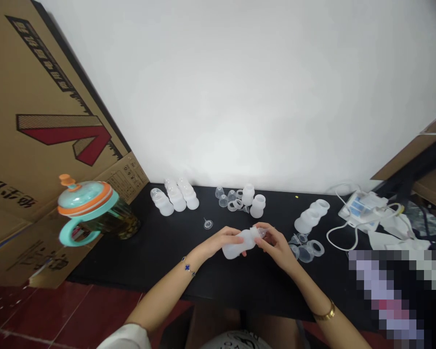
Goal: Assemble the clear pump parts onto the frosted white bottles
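A white translucent bottle [233,248] lies tilted between my hands, its neck toward the right. My left hand [225,238] is closed round the bottle's body. At the neck, my right hand [272,242] grips the collar, where a clear nipple [262,231] shows between the fingers. Behind my hands stand two open bottles [257,206] beside loose clear nipples and rings [234,205]. More open bottles [307,220] stand to the right, with clear rings and parts [305,253] in front of them. A small clear disc with a stem [208,224] lies left of my hands.
Several bottles with nipples [177,196] stand at the back left of the black table [148,257]. A lidded jug [109,213] of dark liquid is at the left, beside a large cardboard box [58,160]. White cables and a white device [361,208] occupy the right.
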`<action>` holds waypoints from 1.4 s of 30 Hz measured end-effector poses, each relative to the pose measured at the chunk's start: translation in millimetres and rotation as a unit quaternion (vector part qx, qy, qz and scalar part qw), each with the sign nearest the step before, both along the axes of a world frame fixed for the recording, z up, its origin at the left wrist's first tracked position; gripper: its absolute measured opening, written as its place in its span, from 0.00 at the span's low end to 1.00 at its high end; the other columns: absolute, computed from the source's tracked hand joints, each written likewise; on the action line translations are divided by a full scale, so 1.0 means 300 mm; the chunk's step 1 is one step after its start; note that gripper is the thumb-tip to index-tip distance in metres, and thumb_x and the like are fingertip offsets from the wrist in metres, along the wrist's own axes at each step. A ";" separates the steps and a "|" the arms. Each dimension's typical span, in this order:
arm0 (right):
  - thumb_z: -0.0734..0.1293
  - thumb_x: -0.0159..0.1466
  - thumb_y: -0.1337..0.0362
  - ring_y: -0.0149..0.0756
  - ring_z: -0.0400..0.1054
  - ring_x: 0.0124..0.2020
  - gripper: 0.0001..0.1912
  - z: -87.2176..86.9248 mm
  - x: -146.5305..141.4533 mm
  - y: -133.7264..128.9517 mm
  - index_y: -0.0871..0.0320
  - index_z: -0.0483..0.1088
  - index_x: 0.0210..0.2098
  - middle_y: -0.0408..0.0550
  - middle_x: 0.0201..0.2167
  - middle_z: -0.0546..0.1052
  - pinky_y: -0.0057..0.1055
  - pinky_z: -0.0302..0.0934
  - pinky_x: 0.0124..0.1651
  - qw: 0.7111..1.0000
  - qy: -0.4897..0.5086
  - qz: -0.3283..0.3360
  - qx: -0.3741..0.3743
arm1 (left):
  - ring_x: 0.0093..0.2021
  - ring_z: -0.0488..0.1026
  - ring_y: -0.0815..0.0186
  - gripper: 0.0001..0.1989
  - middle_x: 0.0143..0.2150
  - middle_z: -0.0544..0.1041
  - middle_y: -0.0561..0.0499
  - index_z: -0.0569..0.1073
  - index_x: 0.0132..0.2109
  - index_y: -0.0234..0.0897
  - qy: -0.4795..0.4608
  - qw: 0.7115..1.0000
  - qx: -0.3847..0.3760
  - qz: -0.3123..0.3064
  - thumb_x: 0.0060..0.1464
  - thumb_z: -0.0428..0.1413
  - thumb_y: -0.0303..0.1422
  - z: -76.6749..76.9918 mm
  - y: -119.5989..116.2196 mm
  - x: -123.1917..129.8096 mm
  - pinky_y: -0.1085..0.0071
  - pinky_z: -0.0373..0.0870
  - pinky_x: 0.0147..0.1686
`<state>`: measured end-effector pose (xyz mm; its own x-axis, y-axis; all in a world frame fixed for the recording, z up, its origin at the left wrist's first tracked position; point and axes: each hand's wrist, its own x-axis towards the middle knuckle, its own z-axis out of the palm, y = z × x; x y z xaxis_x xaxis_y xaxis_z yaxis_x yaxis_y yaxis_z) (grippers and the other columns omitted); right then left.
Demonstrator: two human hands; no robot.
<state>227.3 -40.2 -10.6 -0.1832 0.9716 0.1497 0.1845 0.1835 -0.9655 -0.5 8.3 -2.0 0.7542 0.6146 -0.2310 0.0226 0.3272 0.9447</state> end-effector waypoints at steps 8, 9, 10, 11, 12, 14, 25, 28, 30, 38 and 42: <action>0.70 0.64 0.52 0.37 0.71 0.37 0.22 0.033 0.004 -0.019 0.52 0.70 0.55 0.51 0.50 0.74 0.29 0.67 0.33 0.999 0.016 0.047 0.005 | 0.26 0.76 0.63 0.32 0.31 0.81 0.37 0.79 0.45 0.23 -0.058 0.990 -0.083 -0.094 0.56 0.55 0.53 -0.007 0.004 -0.015 0.73 0.67 0.26; 0.69 0.64 0.52 0.37 0.71 0.37 0.22 0.035 0.005 -0.021 0.52 0.70 0.55 0.51 0.50 0.74 0.30 0.67 0.34 0.999 0.014 0.051 0.004 | 0.26 0.76 0.63 0.32 0.31 0.81 0.37 0.79 0.46 0.23 -0.058 0.990 -0.087 -0.097 0.56 0.55 0.53 -0.007 0.004 -0.016 0.73 0.67 0.26; 0.69 0.64 0.52 0.37 0.71 0.38 0.22 0.037 0.005 -0.022 0.52 0.70 0.55 0.51 0.51 0.74 0.30 0.67 0.35 0.998 0.012 0.055 0.003 | 0.26 0.76 0.63 0.32 0.31 0.81 0.37 0.79 0.45 0.23 -0.057 0.990 -0.087 -0.095 0.55 0.55 0.53 -0.005 0.003 -0.016 0.72 0.67 0.26; 0.69 0.64 0.52 0.38 0.71 0.38 0.23 0.038 0.006 -0.022 0.52 0.69 0.56 0.51 0.51 0.74 0.31 0.68 0.36 0.998 0.010 0.057 0.002 | 0.26 0.76 0.63 0.31 0.31 0.81 0.38 0.79 0.45 0.23 -0.057 0.991 -0.086 -0.091 0.55 0.56 0.53 -0.002 0.002 -0.016 0.72 0.67 0.26; 0.69 0.64 0.52 0.38 0.71 0.38 0.23 0.037 0.007 -0.022 0.52 0.69 0.56 0.51 0.51 0.74 0.31 0.68 0.36 0.998 0.007 0.058 0.003 | 0.26 0.76 0.63 0.31 0.30 0.80 0.39 0.79 0.44 0.24 -0.055 0.992 -0.081 -0.085 0.54 0.57 0.53 0.001 0.001 -0.015 0.72 0.67 0.26; 0.69 0.64 0.52 0.39 0.71 0.39 0.23 0.035 0.008 -0.021 0.52 0.70 0.55 0.52 0.51 0.74 0.32 0.68 0.38 0.999 0.003 0.052 0.011 | 0.26 0.76 0.63 0.29 0.29 0.80 0.40 0.79 0.42 0.25 -0.049 0.994 -0.072 -0.066 0.51 0.60 0.52 0.011 -0.002 -0.013 0.72 0.68 0.27; 0.71 0.61 0.51 0.38 0.70 0.37 0.21 0.035 0.007 -0.010 0.54 0.72 0.49 0.50 0.47 0.75 0.31 0.67 0.36 1.000 -0.010 0.019 0.019 | 0.27 0.75 0.66 0.24 0.31 0.80 0.44 0.78 0.45 0.28 -0.012 0.999 -0.027 -0.025 0.49 0.65 0.45 0.002 0.001 -0.013 0.75 0.67 0.26; 0.71 0.60 0.49 0.38 0.70 0.36 0.21 0.039 0.002 -0.009 0.55 0.72 0.47 0.49 0.43 0.76 0.31 0.66 0.35 1.000 -0.017 0.009 0.014 | 0.28 0.75 0.66 0.23 0.32 0.80 0.45 0.79 0.45 0.29 0.009 1.000 0.007 -0.017 0.49 0.65 0.44 0.005 0.002 -0.011 0.76 0.65 0.27; 0.71 0.60 0.48 0.38 0.70 0.35 0.21 0.039 0.000 -0.007 0.55 0.72 0.46 0.49 0.41 0.76 0.31 0.66 0.34 1.000 -0.021 0.000 0.007 | 0.30 0.75 0.66 0.22 0.33 0.80 0.46 0.79 0.45 0.30 0.024 0.999 0.027 -0.009 0.48 0.66 0.43 0.010 0.000 -0.008 0.75 0.65 0.29; 0.71 0.59 0.46 0.35 0.67 0.28 0.22 0.021 -0.003 0.004 0.56 0.72 0.43 0.46 0.32 0.75 0.29 0.63 0.29 0.998 -0.048 -0.047 -0.015 | 0.33 0.72 0.65 0.22 0.35 0.78 0.50 0.79 0.44 0.32 0.072 0.988 0.134 0.028 0.47 0.66 0.44 0.029 -0.009 0.005 0.74 0.63 0.32; 0.70 0.59 0.45 0.34 0.67 0.26 0.23 0.011 -0.003 0.010 0.56 0.72 0.44 0.44 0.28 0.74 0.28 0.62 0.26 0.996 -0.064 -0.058 -0.016 | 0.33 0.71 0.65 0.23 0.35 0.76 0.50 0.78 0.45 0.32 0.098 0.981 0.159 0.044 0.47 0.66 0.46 0.030 -0.014 0.012 0.73 0.64 0.33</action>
<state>226.5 -37.3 -7.5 -0.0845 0.9912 0.1018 0.3250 0.1240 -0.9376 3.0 4.0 7.0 0.6552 0.7400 -0.1520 0.1991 0.0249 0.9797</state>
